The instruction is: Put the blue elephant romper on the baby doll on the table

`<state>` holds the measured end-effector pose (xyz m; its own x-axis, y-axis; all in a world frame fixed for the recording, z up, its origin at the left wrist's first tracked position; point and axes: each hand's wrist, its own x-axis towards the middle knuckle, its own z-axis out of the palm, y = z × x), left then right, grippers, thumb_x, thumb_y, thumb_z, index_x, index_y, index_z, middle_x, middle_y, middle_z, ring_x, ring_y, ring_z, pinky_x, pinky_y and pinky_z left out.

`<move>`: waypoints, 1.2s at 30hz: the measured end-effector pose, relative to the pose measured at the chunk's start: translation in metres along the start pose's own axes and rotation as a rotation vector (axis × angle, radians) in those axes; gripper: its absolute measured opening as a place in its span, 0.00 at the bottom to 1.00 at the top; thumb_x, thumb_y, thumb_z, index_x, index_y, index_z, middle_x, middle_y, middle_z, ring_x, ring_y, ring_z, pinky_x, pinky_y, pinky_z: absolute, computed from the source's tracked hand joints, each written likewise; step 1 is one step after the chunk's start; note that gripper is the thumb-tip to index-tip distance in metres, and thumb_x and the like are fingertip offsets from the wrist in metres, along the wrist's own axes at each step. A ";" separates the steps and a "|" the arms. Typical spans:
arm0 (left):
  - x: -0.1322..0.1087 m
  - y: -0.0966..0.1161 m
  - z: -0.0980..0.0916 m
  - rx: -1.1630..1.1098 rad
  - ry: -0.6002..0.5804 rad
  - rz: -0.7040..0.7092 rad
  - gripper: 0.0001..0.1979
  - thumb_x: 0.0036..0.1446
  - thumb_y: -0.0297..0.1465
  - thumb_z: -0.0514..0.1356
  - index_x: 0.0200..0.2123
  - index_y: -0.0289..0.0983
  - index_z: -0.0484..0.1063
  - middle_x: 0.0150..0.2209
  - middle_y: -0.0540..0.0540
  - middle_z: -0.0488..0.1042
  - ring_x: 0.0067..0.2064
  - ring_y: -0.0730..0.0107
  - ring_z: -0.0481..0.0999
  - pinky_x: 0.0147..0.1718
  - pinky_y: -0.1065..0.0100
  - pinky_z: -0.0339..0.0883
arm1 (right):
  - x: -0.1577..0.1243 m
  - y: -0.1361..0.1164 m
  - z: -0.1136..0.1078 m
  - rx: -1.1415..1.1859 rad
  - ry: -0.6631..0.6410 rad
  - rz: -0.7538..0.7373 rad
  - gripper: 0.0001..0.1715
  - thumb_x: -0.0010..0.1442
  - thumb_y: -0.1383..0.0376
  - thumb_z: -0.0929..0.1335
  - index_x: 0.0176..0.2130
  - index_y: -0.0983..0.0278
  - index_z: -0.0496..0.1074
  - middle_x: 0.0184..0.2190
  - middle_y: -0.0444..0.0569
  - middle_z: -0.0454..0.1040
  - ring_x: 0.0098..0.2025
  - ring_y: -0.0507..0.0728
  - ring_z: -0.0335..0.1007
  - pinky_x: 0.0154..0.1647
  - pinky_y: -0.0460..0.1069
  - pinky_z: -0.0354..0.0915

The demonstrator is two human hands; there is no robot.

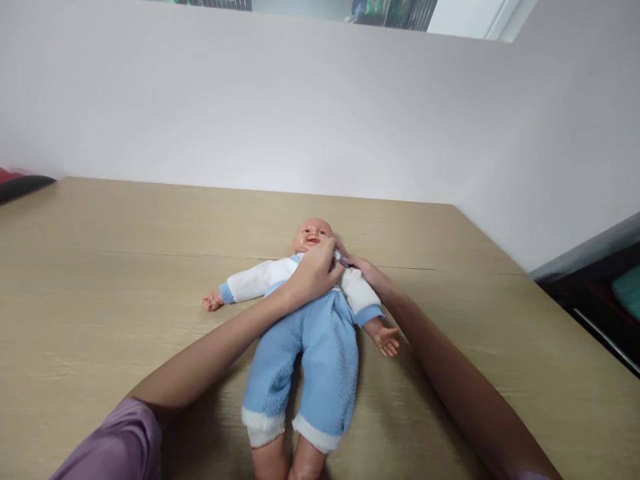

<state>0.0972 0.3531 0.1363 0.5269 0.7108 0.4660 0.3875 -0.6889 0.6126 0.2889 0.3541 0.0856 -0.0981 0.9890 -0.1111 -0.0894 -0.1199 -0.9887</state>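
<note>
A baby doll (314, 233) lies on its back on the wooden table, head toward the wall and legs toward me. It wears a fleecy suit (330, 360) with light blue trousers, white sleeves and blue cuffs. My left hand (317, 272) reaches across the doll's chest, its fingers bent and closed at the collar just under the chin. At the shoulder on the right side, my right hand (357, 263) meets it, fingers closed against the same collar. My left hand covers much of the chest, and the fingertips are partly hidden. The doll's arms stretch out to both sides.
The wooden table (125, 280) reaches back to a pale wall (240, 107) with a window opening (305, 8) at the top. A dark object with a teal patch (627, 293) stands beyond the right edge. A black and red item (23, 187) shows at far left.
</note>
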 end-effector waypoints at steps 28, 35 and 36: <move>-0.049 -0.004 -0.054 0.164 -0.012 -0.001 0.19 0.76 0.42 0.54 0.63 0.41 0.69 0.62 0.38 0.71 0.65 0.50 0.68 0.67 0.47 0.60 | -0.079 -0.029 -0.063 -1.219 -0.114 -0.434 0.29 0.68 0.59 0.69 0.66 0.60 0.70 0.55 0.58 0.76 0.55 0.67 0.74 0.59 0.61 0.68; -0.132 -0.030 -0.073 -0.129 0.011 -0.266 0.15 0.75 0.44 0.54 0.56 0.42 0.69 0.55 0.40 0.76 0.56 0.54 0.76 0.58 0.53 0.72 | -0.119 -0.010 -0.007 -1.043 0.182 -0.651 0.08 0.73 0.59 0.67 0.47 0.58 0.74 0.45 0.55 0.77 0.50 0.67 0.72 0.55 0.62 0.67; -0.137 -0.031 -0.071 -0.188 -0.021 -0.284 0.15 0.75 0.44 0.54 0.55 0.42 0.69 0.54 0.40 0.77 0.55 0.54 0.77 0.58 0.53 0.72 | -0.123 -0.008 0.001 -0.971 0.149 -0.618 0.08 0.73 0.57 0.68 0.44 0.58 0.73 0.41 0.53 0.76 0.46 0.65 0.72 0.51 0.60 0.67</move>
<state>-0.0410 0.2874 0.0992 0.4343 0.8659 0.2481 0.3756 -0.4245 0.8239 0.3003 0.2331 0.1072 -0.1800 0.8639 0.4704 0.7232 0.4403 -0.5320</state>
